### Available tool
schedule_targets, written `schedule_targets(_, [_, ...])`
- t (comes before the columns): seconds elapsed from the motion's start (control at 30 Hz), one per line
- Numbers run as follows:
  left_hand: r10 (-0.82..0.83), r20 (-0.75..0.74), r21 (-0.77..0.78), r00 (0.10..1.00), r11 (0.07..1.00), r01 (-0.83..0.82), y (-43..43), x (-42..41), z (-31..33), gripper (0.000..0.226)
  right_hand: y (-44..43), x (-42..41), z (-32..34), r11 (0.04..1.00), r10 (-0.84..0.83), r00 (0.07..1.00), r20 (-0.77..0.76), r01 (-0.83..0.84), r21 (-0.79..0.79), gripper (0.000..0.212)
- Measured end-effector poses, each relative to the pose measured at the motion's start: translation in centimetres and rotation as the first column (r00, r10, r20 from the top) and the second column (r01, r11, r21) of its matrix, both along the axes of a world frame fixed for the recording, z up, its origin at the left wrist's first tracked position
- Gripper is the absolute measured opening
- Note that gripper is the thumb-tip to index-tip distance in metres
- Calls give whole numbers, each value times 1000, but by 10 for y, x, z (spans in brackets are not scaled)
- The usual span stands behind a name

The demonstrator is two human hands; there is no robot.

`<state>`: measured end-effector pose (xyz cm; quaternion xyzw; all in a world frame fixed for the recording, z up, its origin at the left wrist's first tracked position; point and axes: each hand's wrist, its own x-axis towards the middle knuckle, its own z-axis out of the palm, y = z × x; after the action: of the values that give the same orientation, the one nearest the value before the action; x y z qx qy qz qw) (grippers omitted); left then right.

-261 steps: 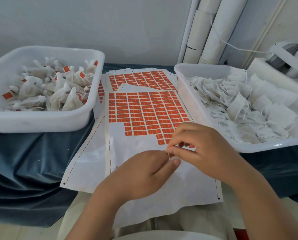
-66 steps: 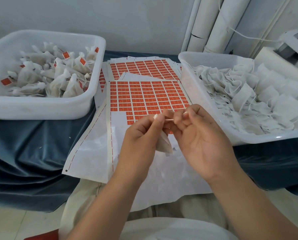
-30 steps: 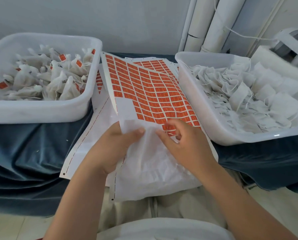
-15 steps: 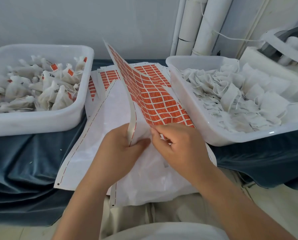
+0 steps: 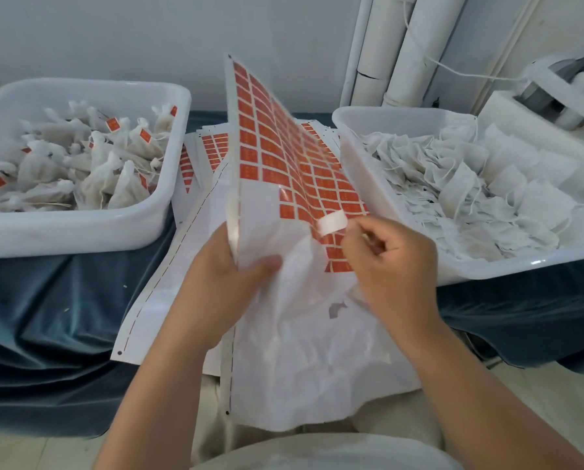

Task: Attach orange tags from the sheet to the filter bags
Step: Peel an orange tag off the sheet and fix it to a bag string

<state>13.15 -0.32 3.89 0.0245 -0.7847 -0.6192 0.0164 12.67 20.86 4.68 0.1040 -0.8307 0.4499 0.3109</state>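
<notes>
Gripping the tag sheet (image 5: 284,157) by its blank lower part with the left hand (image 5: 229,283), thumb in front, and holding it tilted up on edge between the two tubs. Pinching a peeled tag (image 5: 332,222), white underside showing, in the curled right hand (image 5: 390,262), just beside the lowest orange rows. Untagged filter bags (image 5: 470,184) heaped in the right tub (image 5: 487,269), apart from that tag; tagged bags (image 5: 80,164) in the left tub (image 5: 80,232). More sheets (image 5: 212,147) flat underneath, on blue cloth (image 5: 46,317)
</notes>
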Motion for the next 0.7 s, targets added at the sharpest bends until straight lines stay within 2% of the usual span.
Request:
schedule_targets(0.07, [173,22,-111,985,979,-169,-1,-4,-2,81,2,1,6,994,-20,999,50,25,-111,38])
schedule_targets(0.1, [247,-30,-220,968,943,-248,0,-4,-1,98,3,2,8,983,7,995,99,12,-183,40])
schedule_targets(0.13, [284,-149,-356,947,878,-319,2,-2,-3,107,2,3,10,960,58,986,158,-12,-280,42])
schedule_targets(0.2, [236,-404,-515,884,740,-433,9,4,-3,100,-1,5,12,870,200,947,250,-54,-490,45])
schedule_targets(0.23, [211,-451,-521,867,727,-448,14,6,-2,84,-2,6,12,823,262,926,270,-69,-564,46])
schedule_targets(0.27, [191,-423,-488,886,775,-400,19,8,1,66,-4,7,12,787,314,908,278,-85,-612,47])
schedule_targets(0.3, [157,-314,-414,936,865,-284,26,10,4,56,-6,7,10,759,361,888,286,-102,-643,48])
schedule_targets(0.33, [91,-158,-268,983,954,-132,32,12,8,56,-8,7,8,737,399,868,295,-113,-666,48])
schedule_targets(0.37, [10,-21,-38,1000,999,-11,38,15,13,59,-10,8,7,720,427,852,303,-118,-683,47])
schedule_targets(0.4, [-70,86,202,994,978,51,42,18,17,56,-12,9,6,712,442,842,310,-118,-692,44])
schedule_targets(0.43, [-132,156,396,979,916,60,45,19,18,51,-13,9,5,713,444,838,316,-117,-691,42])
schedule_targets(0.47, [-157,187,510,970,859,41,46,19,17,45,-15,10,4,720,440,839,322,-115,-684,41])
schedule_targets(0.57, [-87,205,592,975,804,-53,45,18,14,18,-16,11,3,718,450,841,299,-142,-682,44])
schedule_targets(0.67, [45,134,531,990,841,-110,43,17,12,17,-14,9,3,677,528,797,293,-186,-712,27])
schedule_targets(0.7, [94,84,485,992,866,-123,41,17,12,17,-13,8,3,666,562,770,304,-202,-718,29])
